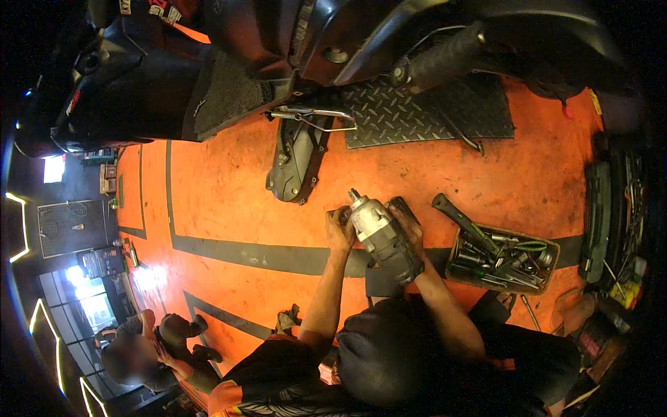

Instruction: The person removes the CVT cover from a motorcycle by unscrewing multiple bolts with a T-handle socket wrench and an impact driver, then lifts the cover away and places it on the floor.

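My right hand [411, 229] grips a black and silver impact wrench [383, 234], its square drive pointing up and to the left. Beside the wrench's metal nose, my left hand [340, 232] has its fingers curled round a small dark part [344, 215], perhaps a socket. Above my hands a black scooter [229, 88] stands with its side towards me. Its metal case [294, 174] extends down towards me, below a chromed spring-loaded stand [312, 113]. Right of my hands sits a tool tray [452, 255] with sockets, wrenches and pliers, a hammer [464, 221] lying across its rim.
A black tread plate [422, 117] lies on the orange floor under the scooter. Tool cases [597, 224] stand at the far right. A metal rod [530, 311] lies below the tray. Another person [156, 344] is low at the lower left, near bright windows.
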Available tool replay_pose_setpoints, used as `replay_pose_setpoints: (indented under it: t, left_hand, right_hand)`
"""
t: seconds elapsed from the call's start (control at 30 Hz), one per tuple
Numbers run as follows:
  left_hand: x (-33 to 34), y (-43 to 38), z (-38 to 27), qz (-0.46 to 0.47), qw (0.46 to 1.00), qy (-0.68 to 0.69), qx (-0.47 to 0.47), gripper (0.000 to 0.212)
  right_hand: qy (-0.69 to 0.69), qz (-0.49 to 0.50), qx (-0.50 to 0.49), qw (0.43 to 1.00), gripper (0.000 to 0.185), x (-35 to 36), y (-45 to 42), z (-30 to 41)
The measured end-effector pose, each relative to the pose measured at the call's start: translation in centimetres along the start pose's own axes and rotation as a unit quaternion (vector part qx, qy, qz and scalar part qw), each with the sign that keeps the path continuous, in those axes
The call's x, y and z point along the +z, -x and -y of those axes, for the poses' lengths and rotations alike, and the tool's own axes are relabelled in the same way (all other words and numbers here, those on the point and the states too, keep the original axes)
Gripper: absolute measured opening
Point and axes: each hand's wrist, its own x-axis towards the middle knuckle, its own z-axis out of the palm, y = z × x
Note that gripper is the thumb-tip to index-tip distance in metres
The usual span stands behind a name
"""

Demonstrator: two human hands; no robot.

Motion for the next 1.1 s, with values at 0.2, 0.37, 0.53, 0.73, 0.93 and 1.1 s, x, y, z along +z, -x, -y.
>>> replay_pose_setpoints:
  t: [0.2, 0.37, 0.53, 0.73, 0.93, 1.1]
  left_hand:
    - [-0.9, 0.7, -1.6, 0.031, 0.984, -0.173, 0.027, 0.041]
    - [-2.2, 1.0, -1.5, -0.027, 0.987, -0.084, -0.136, 0.032]
    - [-8.2, -6.6, -3.1, -0.173, 0.976, 0.061, -0.120, 0.025]
    - [-18.4, -27.2, -15.9, -0.196, 0.858, -0.314, 0.356, 0.027]
    - [-19.8, -34.4, -15.4, -0.119, 0.901, -0.408, 0.086, 0.062]
    - [-15.9, -28.9, -18.4, -0.336, 0.855, -0.346, 0.189, 0.064]
  right_hand:
    - [-0.307, -0.032, 0.297, 0.903, 0.039, 1.1, 2.8, -2.4]
    - [0.043, 0.104, 0.114, 0.987, 0.038, -3.7, -3.8, 2.7]
    - [-0.073, 0.266, 0.367, 0.889, 0.044, -5.1, -4.9, 2.7]
    - [-0.002, 0.379, 0.287, 0.880, 0.064, -7.6, -6.6, 4.8]
    - [-0.098, 0.312, 0.311, 0.893, 0.041, -10.0, -11.1, 3.1]
    - [0.248, -0.115, 0.040, 0.961, 0.054, -13.6, -26.4, 2.7]
